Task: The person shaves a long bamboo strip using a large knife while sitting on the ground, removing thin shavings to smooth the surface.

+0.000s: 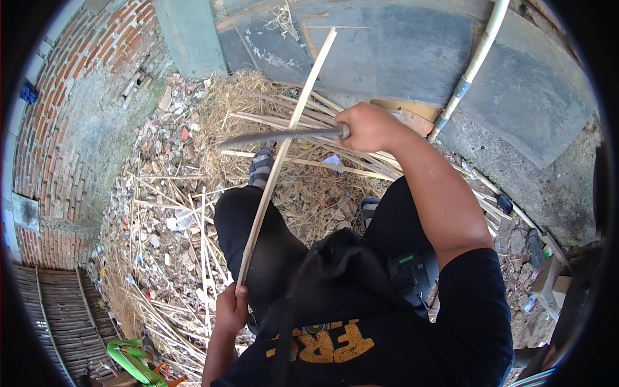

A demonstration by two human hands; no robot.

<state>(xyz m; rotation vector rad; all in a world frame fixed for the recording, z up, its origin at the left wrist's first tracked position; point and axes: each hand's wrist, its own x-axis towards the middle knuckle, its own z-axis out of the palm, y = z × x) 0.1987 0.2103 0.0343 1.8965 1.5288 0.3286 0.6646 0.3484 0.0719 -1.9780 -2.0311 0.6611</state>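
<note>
Rubble ground, head view: jagged stones [158, 155], tangled dry straw [232, 90] and loose pale strips [204, 245] surrounded 2 sandalled feet [260, 169].
Walls: rough red brick [64, 138] stood left; smooth grey panels [400, 58] ahead, a pale pipe [472, 64] before them.
Long strip [269, 193]: narrow, flat, wood-like, it slanted over the left thigh.
Left hand [232, 309]: pinched the strip's near end.
Right hand [367, 126]: wrapped round the handle of a dark blade [258, 138] crossing the strip.
</note>
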